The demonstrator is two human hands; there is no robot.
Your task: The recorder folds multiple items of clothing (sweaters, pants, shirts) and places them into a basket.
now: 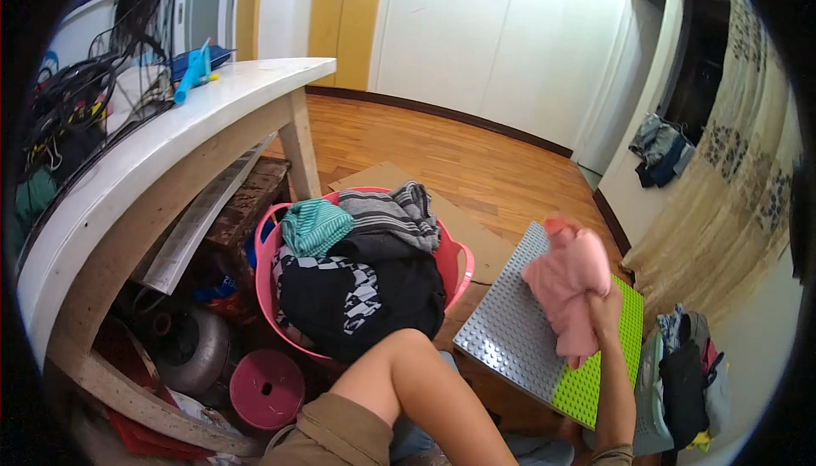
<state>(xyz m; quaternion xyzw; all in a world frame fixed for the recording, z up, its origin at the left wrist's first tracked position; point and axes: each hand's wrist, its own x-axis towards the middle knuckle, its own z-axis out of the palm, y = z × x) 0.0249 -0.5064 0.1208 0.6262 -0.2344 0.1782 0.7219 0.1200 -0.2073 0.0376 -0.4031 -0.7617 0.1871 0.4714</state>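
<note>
My right hand (604,314) grips a pink folded cloth (567,294), perhaps a garment. It is raised over a small table topped with studded building-brick plates, one grey (494,319) and one lime green (577,389). The cloth's upper end is blurred and shows a patch of orange. My left arm bends across the bottom of the view, and my left hand is out of view. Past that elbow stands a pink plastic laundry basket (460,274). It holds a black garment with a checkered print (408,300), a grey striped cloth (382,211) and a teal striped cloth (317,227).
A white-topped table (255,86) curves along the left, bearing cables and a light-blue plastic object (191,74). Beneath it are a metal gas cylinder (197,351) and a maroon plastic stool (268,396). At right, a grey-green basket (649,396) holds clothes beside a patterned curtain (707,179).
</note>
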